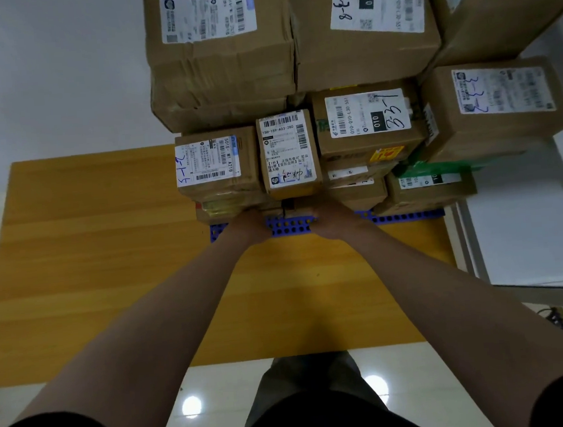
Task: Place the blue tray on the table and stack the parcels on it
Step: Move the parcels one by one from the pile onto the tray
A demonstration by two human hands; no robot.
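A blue perforated tray [405, 217] lies on the yellow wooden table [108, 260], heaped with several brown cardboard parcels bearing white labels. A small upright parcel [288, 153] stands at the front middle of the stack, beside a low parcel [215, 161] on its left. Both my arms reach forward to the tray's near edge. My left hand [246, 228] and my right hand [333, 219] press against the base of the stack, fingers hidden under the front parcels, so what they hold does not show.
Tall parcels [220, 49] tower at the back and lean past the table's right edge. A white shelf frame [479, 258] stands to the right. Bare tabletop stretches to the left and toward me. Glossy tiled floor [219, 386] lies below.
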